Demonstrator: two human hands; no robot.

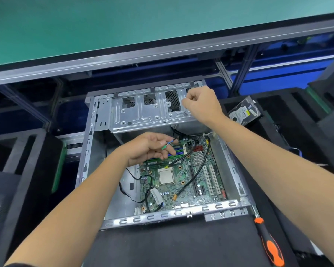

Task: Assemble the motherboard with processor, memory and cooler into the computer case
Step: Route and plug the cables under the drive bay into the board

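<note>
The open metal computer case (96,151) lies on a black foam mat. Inside it sits the green motherboard (183,180), with the bare processor (165,176) in its socket and memory sticks (176,151) near the top. No cooler is on the processor. My left hand (147,148) hovers over the memory area and pinches a thin blue wire with a green connector (164,147). Over the raised drive cage (143,110), my right hand (201,103) is a closed fist at the cage's right end; whether it holds anything is hidden.
Black cables (199,170) loop across the board. An orange-and-black screwdriver (268,241) lies on the mat at the right front. A hard drive (243,110) in a bag rests on black foam to the right. Foam trays flank the case; a green bench runs behind.
</note>
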